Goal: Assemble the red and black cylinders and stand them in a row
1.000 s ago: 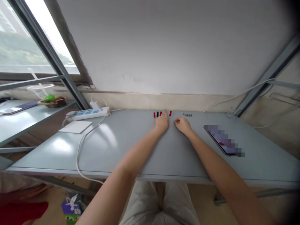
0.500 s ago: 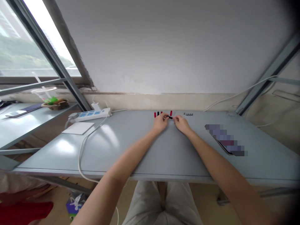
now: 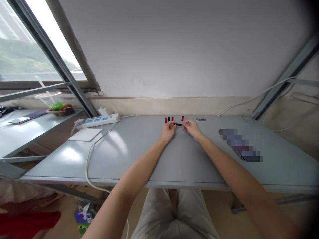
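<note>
Between my hands, above the grey desk (image 3: 139,149), lies a small black cylinder (image 3: 178,124), held level. The fingers of my left hand (image 3: 168,130) are closed on its left end. My right hand (image 3: 191,128) is pinched at its right end; what the fingertips grip there is too small to make out. Beyond my left hand stand a red cylinder (image 3: 165,119), a black upright cylinder (image 3: 169,119) and a second red cylinder (image 3: 172,118). Another red cylinder (image 3: 182,118) stands behind the gap between my hands. Several small grey pieces (image 3: 202,119) sit in a row farther right.
A phone with a blurred screen (image 3: 239,145) lies at the right. To the left are a power strip (image 3: 99,120), a flat white square (image 3: 85,134) and a white cable (image 3: 87,159) hanging over the front edge. A plastic cup (image 3: 51,98) stands on the neighbouring desk.
The black cylinder has turned from slightly tilted to level, and more of it shows between my hands. My hands stay close together. The whole view has shifted slightly.
</note>
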`<control>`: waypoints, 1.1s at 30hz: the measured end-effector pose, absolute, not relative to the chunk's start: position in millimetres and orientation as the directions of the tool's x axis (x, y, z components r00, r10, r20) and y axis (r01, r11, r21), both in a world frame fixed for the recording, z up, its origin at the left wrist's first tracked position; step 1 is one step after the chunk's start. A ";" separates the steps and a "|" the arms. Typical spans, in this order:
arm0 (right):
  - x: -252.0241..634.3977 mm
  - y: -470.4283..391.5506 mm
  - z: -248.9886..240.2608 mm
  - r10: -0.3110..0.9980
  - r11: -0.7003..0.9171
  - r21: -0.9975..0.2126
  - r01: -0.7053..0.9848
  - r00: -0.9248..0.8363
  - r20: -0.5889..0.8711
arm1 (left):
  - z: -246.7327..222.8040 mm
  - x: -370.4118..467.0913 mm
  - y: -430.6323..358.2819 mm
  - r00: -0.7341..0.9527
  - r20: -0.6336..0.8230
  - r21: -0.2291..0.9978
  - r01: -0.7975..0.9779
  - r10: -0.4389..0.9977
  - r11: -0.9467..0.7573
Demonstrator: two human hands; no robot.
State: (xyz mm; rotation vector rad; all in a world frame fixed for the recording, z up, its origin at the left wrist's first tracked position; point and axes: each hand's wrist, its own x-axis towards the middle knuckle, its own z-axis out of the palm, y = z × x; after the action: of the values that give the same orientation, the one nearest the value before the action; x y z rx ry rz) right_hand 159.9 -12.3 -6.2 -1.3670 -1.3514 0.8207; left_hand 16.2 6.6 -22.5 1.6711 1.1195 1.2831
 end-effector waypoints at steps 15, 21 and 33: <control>163.4 -5.0 -16.8 0.974 0.162 -0.949 0.272 0.109 0.198 | -15.1 18.9 0.5 0.065 0.180 0.983 0.026 0.982 -0.182; 168.7 -1.5 -20.1 0.955 0.265 -0.917 0.299 0.047 0.292 | -15.1 18.7 0.6 0.054 0.170 0.985 -0.018 0.984 -0.169; 176.1 -0.2 -19.5 0.935 0.298 -0.782 0.548 -0.003 0.355 | -12.6 17.1 -1.0 0.030 0.147 0.989 0.001 0.989 -0.147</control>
State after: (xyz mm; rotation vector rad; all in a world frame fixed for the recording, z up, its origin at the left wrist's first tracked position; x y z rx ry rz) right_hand 176.1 -0.2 -19.5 -1.3656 -1.6709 0.5428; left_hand 17.1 -1.0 -12.6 1.3335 1.1158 1.2926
